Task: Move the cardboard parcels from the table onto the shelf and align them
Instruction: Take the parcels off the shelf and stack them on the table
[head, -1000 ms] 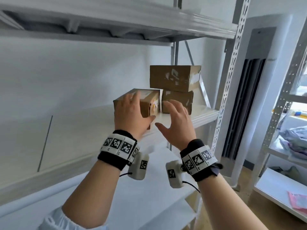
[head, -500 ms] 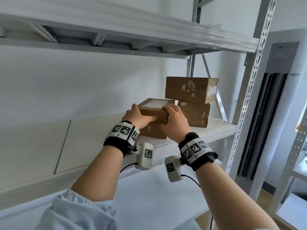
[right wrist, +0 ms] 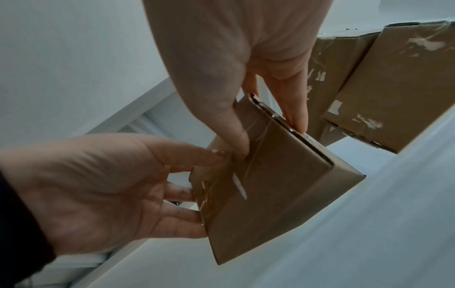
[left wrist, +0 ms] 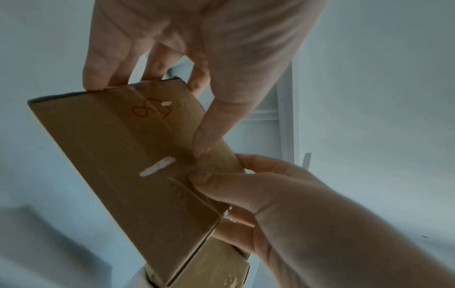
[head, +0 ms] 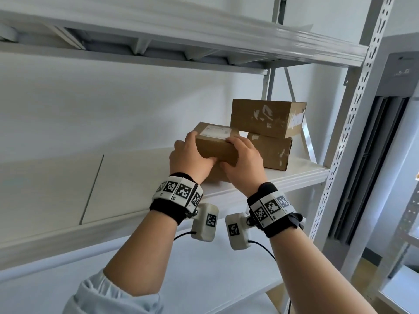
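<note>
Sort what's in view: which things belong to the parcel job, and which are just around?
Job:
held parcel, gripped by left hand and right hand
two stacked parcels
shelf

Just around:
grey cabinet
neighbouring rack

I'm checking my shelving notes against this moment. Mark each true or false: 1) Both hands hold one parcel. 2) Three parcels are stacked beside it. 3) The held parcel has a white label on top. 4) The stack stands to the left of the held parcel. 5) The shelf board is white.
1) True: the left hand and right hand grip the held parcel.
2) False: the stack has two parcels.
3) True: a white label lies on top.
4) False: it stands to the right.
5) True: the shelf board is white.
</note>
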Demonstrator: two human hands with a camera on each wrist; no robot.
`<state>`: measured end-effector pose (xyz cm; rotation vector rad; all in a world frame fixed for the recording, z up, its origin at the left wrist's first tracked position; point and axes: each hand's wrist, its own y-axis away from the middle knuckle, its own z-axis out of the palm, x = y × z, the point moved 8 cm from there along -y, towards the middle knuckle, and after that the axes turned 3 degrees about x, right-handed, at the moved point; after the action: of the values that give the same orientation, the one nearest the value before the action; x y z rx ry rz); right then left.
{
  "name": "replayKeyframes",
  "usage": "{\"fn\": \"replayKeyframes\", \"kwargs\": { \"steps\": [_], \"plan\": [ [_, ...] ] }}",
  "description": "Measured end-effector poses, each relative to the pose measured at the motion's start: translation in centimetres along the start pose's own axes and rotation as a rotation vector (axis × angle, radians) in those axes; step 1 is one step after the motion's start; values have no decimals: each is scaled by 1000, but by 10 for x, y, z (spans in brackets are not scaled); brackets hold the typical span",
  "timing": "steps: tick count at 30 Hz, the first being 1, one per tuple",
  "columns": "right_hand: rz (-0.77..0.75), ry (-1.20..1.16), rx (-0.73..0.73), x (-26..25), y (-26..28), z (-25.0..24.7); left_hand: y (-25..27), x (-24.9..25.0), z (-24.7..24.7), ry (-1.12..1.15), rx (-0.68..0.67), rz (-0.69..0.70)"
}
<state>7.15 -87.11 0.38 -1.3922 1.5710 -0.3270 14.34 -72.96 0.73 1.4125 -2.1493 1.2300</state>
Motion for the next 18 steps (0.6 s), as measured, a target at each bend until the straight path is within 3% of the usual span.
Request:
{"fn": "replayKeyframes", "kwargs": {
  "steps": [10,18],
  "plan": [
    [-134,-53,15,-64,42,-4,55,-27,-66,3,186,-13],
    [-132,-37,-5,-140,102,13,104,-74,-135,5,207,3]
  ]
}}
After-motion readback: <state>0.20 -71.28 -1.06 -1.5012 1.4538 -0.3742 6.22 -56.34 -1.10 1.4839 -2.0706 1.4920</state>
